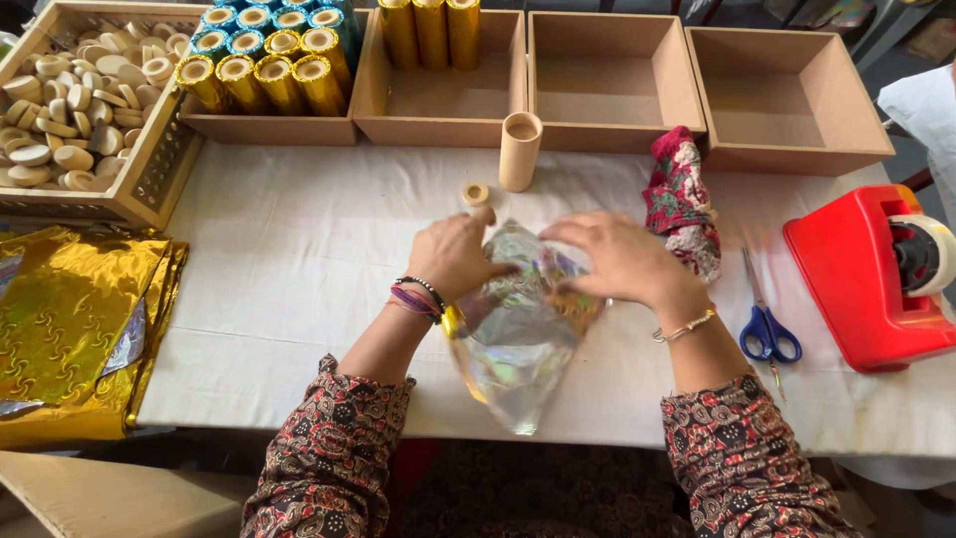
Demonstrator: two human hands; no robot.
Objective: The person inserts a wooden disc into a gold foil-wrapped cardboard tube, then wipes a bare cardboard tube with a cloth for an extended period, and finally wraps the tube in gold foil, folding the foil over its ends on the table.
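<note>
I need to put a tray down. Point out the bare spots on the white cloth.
Bare cloth lies left of the left hand, between the gold foil sheets and the lattice crate. The right is crowded: scissors, red tape dispenser, patterned cloth bundle.

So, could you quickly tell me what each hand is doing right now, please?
Left hand: fingers curled, pressing on the shiny foil sheet.
Right hand: fingers bent, gripping the same foil sheet from the other side.
</note>
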